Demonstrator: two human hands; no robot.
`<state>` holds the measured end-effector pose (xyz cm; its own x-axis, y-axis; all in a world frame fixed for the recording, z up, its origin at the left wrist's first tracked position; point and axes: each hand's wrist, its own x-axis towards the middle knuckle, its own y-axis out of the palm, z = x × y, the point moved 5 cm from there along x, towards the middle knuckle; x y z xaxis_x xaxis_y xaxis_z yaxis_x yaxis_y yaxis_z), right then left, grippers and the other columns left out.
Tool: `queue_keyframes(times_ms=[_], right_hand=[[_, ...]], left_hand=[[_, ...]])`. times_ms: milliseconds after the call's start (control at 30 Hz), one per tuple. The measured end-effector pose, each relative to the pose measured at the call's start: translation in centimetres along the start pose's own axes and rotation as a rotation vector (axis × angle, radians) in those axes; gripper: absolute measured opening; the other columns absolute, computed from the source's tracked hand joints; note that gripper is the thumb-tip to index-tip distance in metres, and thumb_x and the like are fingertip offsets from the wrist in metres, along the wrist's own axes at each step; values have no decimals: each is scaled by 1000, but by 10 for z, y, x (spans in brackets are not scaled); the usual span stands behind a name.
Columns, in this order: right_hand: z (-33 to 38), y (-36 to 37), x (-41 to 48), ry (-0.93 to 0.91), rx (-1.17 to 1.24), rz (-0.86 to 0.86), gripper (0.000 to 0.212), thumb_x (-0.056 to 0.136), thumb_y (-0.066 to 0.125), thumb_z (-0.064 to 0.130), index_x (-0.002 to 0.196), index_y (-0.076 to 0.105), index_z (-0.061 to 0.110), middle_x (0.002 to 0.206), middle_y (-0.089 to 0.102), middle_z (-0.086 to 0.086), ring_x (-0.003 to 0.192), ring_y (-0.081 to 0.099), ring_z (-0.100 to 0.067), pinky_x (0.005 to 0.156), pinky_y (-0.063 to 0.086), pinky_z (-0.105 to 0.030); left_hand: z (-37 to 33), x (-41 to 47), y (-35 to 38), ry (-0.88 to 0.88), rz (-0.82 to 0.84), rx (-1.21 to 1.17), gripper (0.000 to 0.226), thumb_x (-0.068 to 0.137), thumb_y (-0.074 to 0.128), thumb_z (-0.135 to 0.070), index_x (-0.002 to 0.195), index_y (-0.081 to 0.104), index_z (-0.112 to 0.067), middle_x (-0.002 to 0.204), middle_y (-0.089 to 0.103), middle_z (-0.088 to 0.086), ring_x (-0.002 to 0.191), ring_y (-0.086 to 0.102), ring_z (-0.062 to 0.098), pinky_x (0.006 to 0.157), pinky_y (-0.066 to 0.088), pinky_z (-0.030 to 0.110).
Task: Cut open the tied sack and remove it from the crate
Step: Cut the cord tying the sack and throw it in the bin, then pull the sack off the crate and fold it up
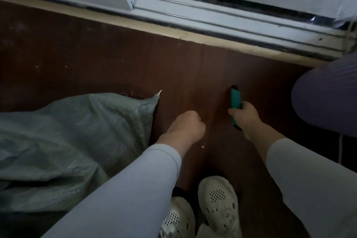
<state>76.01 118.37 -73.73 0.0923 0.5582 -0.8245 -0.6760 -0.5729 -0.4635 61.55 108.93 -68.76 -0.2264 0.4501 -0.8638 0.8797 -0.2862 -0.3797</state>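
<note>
The right hand is clamped on a green utility knife above the brown floor. The left hand is fisted (holding nothing visible), just right of the grey-green sack.

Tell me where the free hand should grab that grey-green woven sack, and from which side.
Grip the pointed corner of the sack nearest the left hand, coming in from the sack's right side. That corner sticks up off the brown floor in a bunched ear, so fingers can close around it, and it lies closest to the fist. The right hand is busy holding the green cutter.
</note>
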Motion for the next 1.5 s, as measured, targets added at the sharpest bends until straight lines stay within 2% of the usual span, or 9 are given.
queue_keyframes(times_ms=[133,300,667,933,1100,1200,1300,1400,1500], right_hand=[[-9,7,24,-90,-202,-170,51,92,55,13,138,38,5,143,27,-20,118,47,-38,104,37,-32],[-20,13,32,-60,-324,-287,57,88,59,9,139,34,5,142,32,-24,127,41,-42,104,37,-47],[43,28,-105,-351,-548,-59,55,89,59,19,139,38,6,138,46,-21,126,46,-36,103,37,-41],[122,68,-260,-566,-713,221,43,90,57,20,132,50,10,129,59,-14,117,55,-30,93,42,-34],[139,128,-346,-749,-779,419,36,88,59,10,124,59,11,123,64,-11,115,58,-26,95,41,-28],[133,170,-391,-833,-884,552,36,88,61,15,124,59,17,118,65,-7,112,59,-22,95,42,-28],[121,209,-435,-1027,-1058,663,42,88,61,22,129,54,23,129,59,-1,121,53,-19,104,40,-32],[111,245,-474,-1370,-1369,646,60,88,60,26,143,35,29,149,39,4,141,28,-14,118,11,-32],[97,283,-503,-1606,-1606,630,88,85,63,20,151,4,25,160,5,7,147,-3,-10,116,-11,-33]], left_hand=[[15,27,9,-13,7,29,29,90,47,-21,103,62,0,113,63,21,106,59,38,90,47,40],[28,33,10,-24,12,21,30,91,46,-19,105,59,4,114,63,23,104,59,38,86,48,39],[35,-100,-46,-94,-100,-120,39,95,42,-21,132,51,-13,135,54,9,123,52,28,98,44,36],[81,-252,-130,-170,-508,-269,51,92,46,-20,142,35,-14,148,33,9,138,30,26,113,27,37],[154,-342,-151,-388,-960,-209,81,76,70,-24,146,30,-14,154,26,15,145,21,32,117,8,48],[211,-374,-130,-580,-843,-391,99,80,67,-34,151,0,-17,159,-6,11,148,-8,29,116,-7,52],[262,-401,-93,-789,-703,-666,122,72,72,-50,147,-21,-22,156,-27,7,145,-24,29,113,-6,60],[292,-414,-56,-949,-622,-965,144,57,82,-53,143,-30,-28,152,-36,6,144,-26,29,111,2,65],[308,-418,-27,-1004,-576,-1150,153,51,88,-48,137,-39,-33,147,-44,6,142,-30,28,109,9,68]])
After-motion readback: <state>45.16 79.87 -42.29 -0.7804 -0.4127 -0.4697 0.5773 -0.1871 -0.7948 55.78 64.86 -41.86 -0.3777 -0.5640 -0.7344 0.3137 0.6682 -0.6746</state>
